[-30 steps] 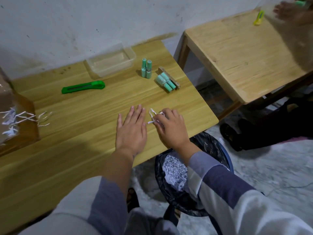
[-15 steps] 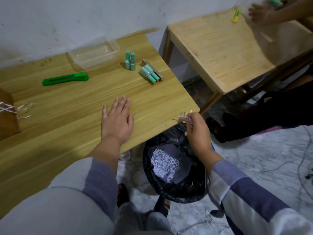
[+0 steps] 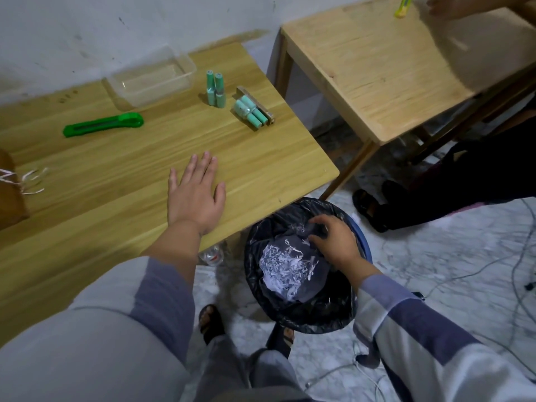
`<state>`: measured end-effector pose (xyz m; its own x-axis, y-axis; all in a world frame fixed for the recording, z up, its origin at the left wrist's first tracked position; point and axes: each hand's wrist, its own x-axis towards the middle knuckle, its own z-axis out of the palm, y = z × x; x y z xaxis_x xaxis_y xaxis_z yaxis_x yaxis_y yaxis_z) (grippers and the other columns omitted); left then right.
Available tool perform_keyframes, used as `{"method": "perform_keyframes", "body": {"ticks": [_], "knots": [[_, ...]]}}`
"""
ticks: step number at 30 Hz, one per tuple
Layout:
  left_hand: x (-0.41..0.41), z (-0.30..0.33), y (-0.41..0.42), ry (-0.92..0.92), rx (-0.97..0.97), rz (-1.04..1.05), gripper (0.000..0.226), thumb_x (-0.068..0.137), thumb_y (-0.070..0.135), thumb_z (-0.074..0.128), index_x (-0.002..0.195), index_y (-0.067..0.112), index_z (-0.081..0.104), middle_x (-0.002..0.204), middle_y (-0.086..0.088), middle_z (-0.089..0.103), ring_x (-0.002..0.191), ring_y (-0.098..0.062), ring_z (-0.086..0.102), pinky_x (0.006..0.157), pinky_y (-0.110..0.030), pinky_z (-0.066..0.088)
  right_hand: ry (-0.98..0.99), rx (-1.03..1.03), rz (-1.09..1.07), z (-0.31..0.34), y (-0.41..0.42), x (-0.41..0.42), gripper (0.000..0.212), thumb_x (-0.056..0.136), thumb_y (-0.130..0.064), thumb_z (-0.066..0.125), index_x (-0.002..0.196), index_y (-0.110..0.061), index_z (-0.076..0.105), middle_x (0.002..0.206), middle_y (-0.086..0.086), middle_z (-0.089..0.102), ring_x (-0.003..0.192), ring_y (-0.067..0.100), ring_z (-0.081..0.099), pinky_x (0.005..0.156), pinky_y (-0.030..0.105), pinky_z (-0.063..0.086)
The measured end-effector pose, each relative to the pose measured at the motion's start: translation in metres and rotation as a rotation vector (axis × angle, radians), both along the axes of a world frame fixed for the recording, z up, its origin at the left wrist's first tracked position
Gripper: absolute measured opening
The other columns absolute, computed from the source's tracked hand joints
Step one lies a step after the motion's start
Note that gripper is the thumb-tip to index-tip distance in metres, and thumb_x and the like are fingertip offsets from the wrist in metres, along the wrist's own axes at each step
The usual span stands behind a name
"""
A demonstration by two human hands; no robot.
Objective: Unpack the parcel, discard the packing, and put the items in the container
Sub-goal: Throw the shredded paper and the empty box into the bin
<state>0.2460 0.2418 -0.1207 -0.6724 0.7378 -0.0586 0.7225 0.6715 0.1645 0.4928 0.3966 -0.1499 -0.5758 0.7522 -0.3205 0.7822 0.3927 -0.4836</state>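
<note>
My left hand lies flat, fingers straight, on the wooden table near its right front edge. My right hand hovers over the bin lined with a black bag, fingers spread and loose, holding nothing; shredded white paper lies inside the bin. Two packs of teal cylinders lie at the table's far right. A clear plastic container sits behind them by the wall. The brown parcel box with paper shreds is at the left edge.
A green box cutter lies on the table left of the cylinders. A second wooden table stands to the right, with another person's hand and a yellow cutter on it. Cables and a plastic bottle lie on the floor.
My right hand carried paper shreds off the table's edge, moved down over the bin and let them go. My left hand stayed flat on the table.
</note>
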Motion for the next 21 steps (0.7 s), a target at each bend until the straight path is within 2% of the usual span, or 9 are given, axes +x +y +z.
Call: {"method": "perform_keyframes", "body": {"ticks": [3, 8, 13, 18, 21], "knots": [[0.0, 0.001, 0.0, -0.009, 0.007, -0.003, 0.058, 0.098, 0.042, 0.022, 0.152, 0.023, 0.013, 0.161, 0.008, 0.006, 0.148, -0.012, 0.0, 0.119, -0.049, 0.003, 0.014, -0.008, -0.009, 0.003, 0.001, -0.001, 0.02, 0.084, -0.02, 0.066, 0.104, -0.024, 0.065, 0.108, 0.0, 0.068, 0.098, 0.023, 0.063, 0.083, 0.037, 0.052], [-0.004, 0.004, 0.0, -0.089, -0.034, -0.028, 0.056, 0.1, 0.039, 0.024, 0.152, 0.022, 0.012, 0.161, 0.007, 0.004, 0.148, -0.013, -0.002, 0.118, -0.05, 0.0, 0.017, 0.004, 0.011, 0.029, 0.005, -0.008, 0.02, 0.087, -0.017, 0.056, 0.104, -0.022, 0.066, 0.102, -0.001, 0.07, 0.091, 0.023, 0.065, 0.076, 0.032, 0.051], [0.0, 0.038, -0.006, -0.267, 0.066, 0.025, 0.051, 0.097, 0.024, 0.043, 0.147, 0.023, 0.032, 0.156, 0.003, 0.027, 0.147, -0.015, 0.014, 0.118, -0.048, 0.011, 0.123, 0.108, 0.119, 0.077, 0.001, -0.041, 0.018, 0.087, -0.017, 0.054, 0.099, -0.017, 0.068, 0.097, 0.005, 0.071, 0.09, 0.026, 0.065, 0.071, 0.033, 0.051], [0.001, 0.078, -0.053, -0.242, 0.189, 0.142, 0.043, 0.091, 0.016, 0.051, 0.133, 0.022, 0.05, 0.146, -0.006, 0.044, 0.14, -0.02, 0.031, 0.114, -0.039, 0.026, 0.177, 0.095, 0.347, 0.129, -0.027, -0.099, 0.021, 0.086, -0.017, 0.054, 0.103, -0.019, 0.066, 0.097, 0.002, 0.068, 0.088, 0.024, 0.063, 0.071, 0.033, 0.05], [-0.012, 0.103, -0.102, -0.214, 0.215, 0.253, 0.04, 0.089, 0.015, 0.051, 0.128, 0.022, 0.055, 0.14, -0.006, 0.049, 0.132, -0.023, 0.041, 0.11, -0.039, 0.033, 0.192, 0.096, 0.478, 0.151, -0.057, -0.137, 0.023, 0.087, -0.018, 0.053, 0.106, -0.018, 0.066, 0.1, 0.003, 0.068, 0.09, 0.025, 0.063, 0.069, 0.03, 0.044]]}}
